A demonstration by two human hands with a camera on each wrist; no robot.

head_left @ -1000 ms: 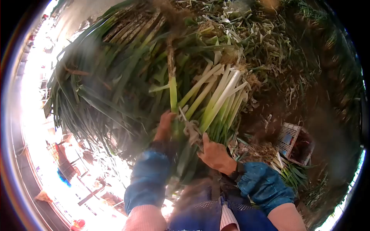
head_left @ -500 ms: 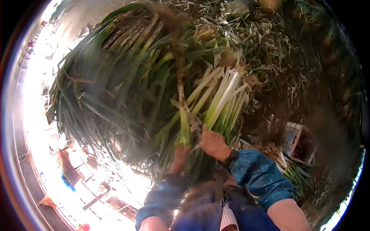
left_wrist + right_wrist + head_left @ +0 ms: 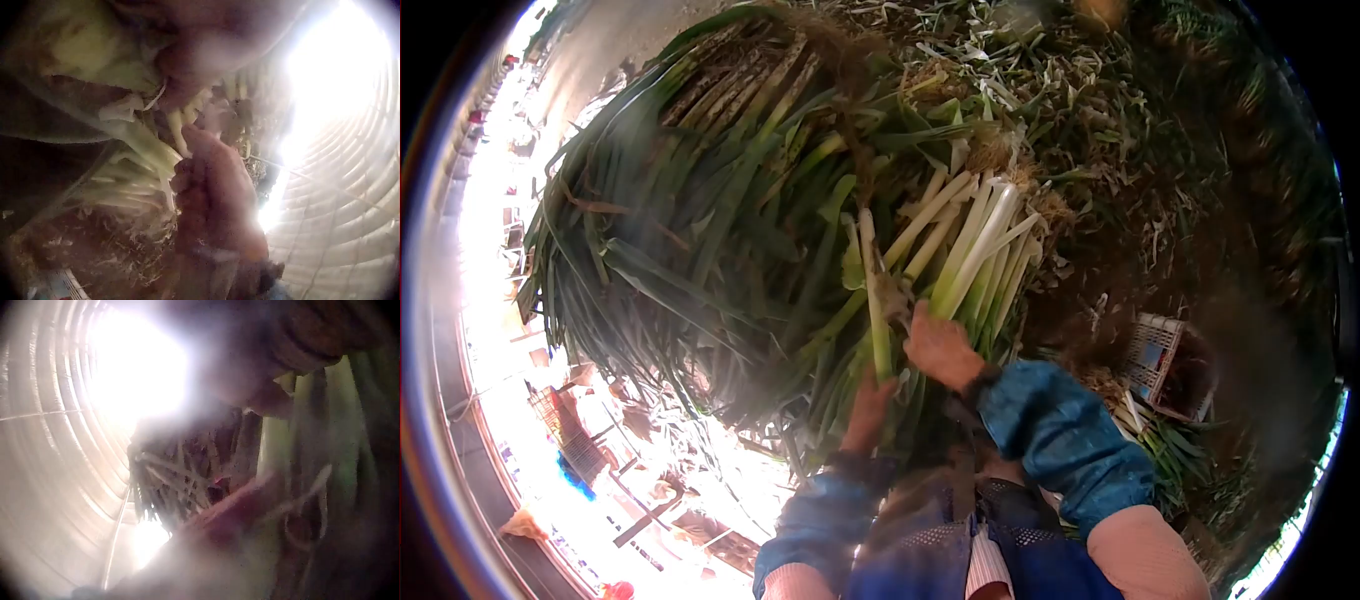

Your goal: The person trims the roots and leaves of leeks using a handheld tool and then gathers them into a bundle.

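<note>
The leek [image 3: 874, 290] is over the near side of the leafy heap [image 3: 700, 210], the left hand [image 3: 867, 412] curled round its green part; the right hand [image 3: 943, 347] pinches a withered leaf [image 3: 891, 298] alongside. Brown ground [image 3: 1090, 265] opens rightward, toward a crate [image 3: 1152, 350]. Roots point away from the person, the long axis running nearly straight outward.

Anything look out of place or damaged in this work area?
Only mess stands out: leaf scraps lie strewn beyond the pale leeks, probably trimmings. The crate sits at a slant, though lens distortion may exaggerate it. I see no clear damage.
</note>
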